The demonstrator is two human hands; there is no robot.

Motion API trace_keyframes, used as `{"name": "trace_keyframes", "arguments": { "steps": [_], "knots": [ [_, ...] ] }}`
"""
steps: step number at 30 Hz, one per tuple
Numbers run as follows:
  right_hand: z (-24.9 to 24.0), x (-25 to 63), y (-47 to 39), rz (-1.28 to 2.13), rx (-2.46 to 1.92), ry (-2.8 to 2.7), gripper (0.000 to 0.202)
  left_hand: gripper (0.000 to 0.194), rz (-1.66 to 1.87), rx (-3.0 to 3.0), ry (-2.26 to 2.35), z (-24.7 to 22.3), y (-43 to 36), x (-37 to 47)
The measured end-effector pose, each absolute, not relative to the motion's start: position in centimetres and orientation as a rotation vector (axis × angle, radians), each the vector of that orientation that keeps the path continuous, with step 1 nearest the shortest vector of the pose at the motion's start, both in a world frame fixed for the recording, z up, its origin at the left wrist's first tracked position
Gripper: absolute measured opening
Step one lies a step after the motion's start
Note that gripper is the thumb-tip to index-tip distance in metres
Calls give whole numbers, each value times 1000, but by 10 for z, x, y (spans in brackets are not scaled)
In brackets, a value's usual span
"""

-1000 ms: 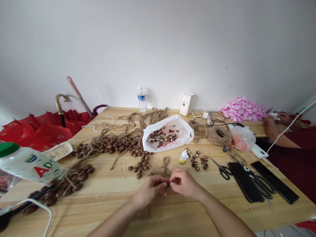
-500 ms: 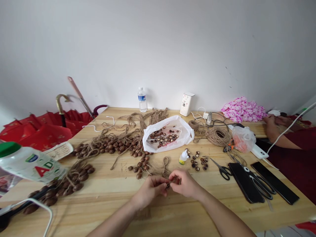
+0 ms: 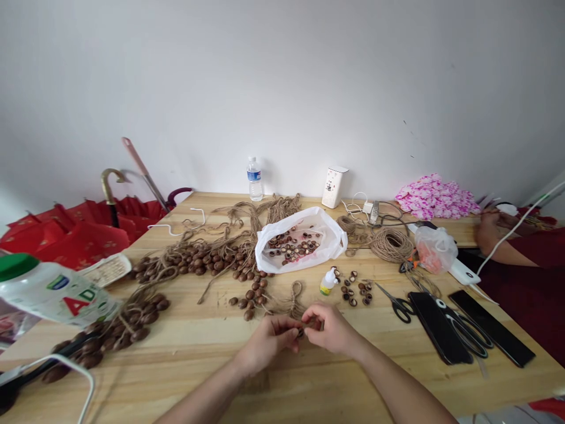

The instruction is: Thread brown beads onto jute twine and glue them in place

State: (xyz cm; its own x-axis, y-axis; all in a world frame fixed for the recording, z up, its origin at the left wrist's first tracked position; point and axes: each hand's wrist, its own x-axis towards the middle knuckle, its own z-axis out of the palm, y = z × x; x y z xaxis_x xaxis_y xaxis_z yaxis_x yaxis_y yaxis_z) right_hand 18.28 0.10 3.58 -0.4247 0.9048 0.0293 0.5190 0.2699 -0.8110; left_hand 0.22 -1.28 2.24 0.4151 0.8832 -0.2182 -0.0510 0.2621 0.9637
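My left hand (image 3: 272, 340) and my right hand (image 3: 329, 330) meet low in the middle of the view, fingertips pinched around a small dark nut shell (image 3: 301, 332), mostly hidden by the fingers. Twine with a loop (image 3: 296, 291) lies just beyond my hands. A small glue bottle (image 3: 328, 281) stands beyond my right hand, with loose half shells (image 3: 352, 291) right of it. Behind is an open white plastic bag (image 3: 301, 240) holding many half shells. Brown nuts (image 3: 212, 259) tied on twine spread to the left.
Scissors (image 3: 399, 305), two black phones (image 3: 492, 327) and a twine coil (image 3: 391, 244) lie right. A water bottle (image 3: 255, 179) stands at the back, a large white bottle (image 3: 55, 291) at left. Another person's hand (image 3: 489, 232) is at the far right, near pink-white material (image 3: 435, 197).
The other person's hand at the far right has shifted slightly right, away from the pink-white pile. My own hands have barely moved.
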Motion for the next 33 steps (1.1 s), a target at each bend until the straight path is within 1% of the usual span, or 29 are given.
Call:
{"name": "trace_keyframes", "arguments": {
  "steps": [33],
  "knots": [
    [34,181,0,965,-1289,-2080,16,35,761,1162,905,19,-12,1]
  ]
}}
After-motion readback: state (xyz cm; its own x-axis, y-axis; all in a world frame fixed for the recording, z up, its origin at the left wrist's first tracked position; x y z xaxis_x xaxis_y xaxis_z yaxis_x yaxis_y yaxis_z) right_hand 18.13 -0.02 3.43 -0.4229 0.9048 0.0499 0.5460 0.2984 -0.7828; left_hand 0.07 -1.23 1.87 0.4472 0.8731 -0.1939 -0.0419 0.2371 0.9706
